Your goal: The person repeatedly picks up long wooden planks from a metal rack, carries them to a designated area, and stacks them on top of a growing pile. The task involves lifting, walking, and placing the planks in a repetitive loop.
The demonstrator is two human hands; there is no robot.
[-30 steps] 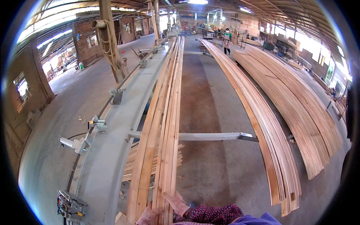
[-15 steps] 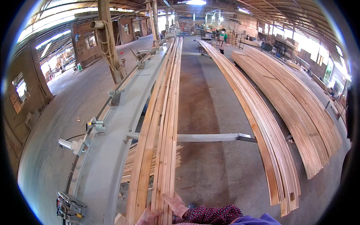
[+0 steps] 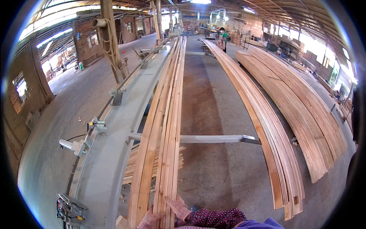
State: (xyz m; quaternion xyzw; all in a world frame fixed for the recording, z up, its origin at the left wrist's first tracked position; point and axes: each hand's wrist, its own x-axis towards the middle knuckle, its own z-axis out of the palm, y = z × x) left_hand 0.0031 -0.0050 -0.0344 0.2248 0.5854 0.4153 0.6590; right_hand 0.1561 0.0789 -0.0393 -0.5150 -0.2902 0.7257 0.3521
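Note:
A bundle of long, narrow wooden strips (image 3: 169, 152) runs away from me, with its near ends at the lower edge. My right hand (image 3: 178, 208), in a pale pinkish glove, is closed on the strips from the right side, thumb side on top. My left hand (image 3: 151, 219), gloved alike, clasps the same strips from the left; its lower part is cut off by the picture's edge. Just left of the bundle lie wider planks (image 3: 143, 171), apart from it at the near end.
A long grey metal machine bed (image 3: 110, 152) with clamps stands on the left. Beneath the strips passes a metal crossbar (image 3: 209, 139). More strips (image 3: 263, 133) and a large stack of boards (image 3: 289, 99) lie right. Far off stands a person (image 3: 222, 37).
My hands and the strips stay practically where they were. Far off, the person has shifted posture slightly.

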